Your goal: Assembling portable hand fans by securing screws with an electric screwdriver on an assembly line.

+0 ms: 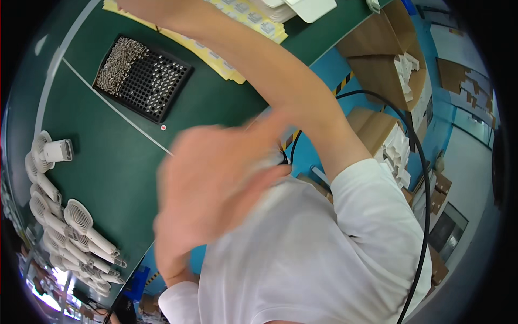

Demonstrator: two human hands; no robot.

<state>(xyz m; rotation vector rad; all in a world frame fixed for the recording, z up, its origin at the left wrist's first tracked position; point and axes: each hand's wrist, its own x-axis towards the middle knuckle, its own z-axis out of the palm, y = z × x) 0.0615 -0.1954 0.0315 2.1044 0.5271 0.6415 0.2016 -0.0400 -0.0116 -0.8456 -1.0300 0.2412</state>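
Note:
My left hand (pixel 216 183) is smeared by motion over the near edge of the table, in front of my white shirt. Its fingers reach rightward, and whether they hold anything cannot be made out. My right arm stretches across the view to the far side. There my right hand (pixel 154 9) is partly cut off by the upper edge, over yellow label sheets (pixel 226 71); its fingers are mostly hidden. Below and left of it lies a black tray (pixel 141 113) with many holes. Small metal pieces (pixel 121 62) are heaped at its left end, and others stand in holes.
White handheld fans (pixel 81 218) lie clustered along the table's left side, one standing apart (pixel 56 151). A small round red-and-white piece (pixel 163 127) lies near the tray. White plastic parts (pixel 310 8) sit at the far edge. Cardboard boxes (pixel 372 129) and a black cable (pixel 426 194) are at right.

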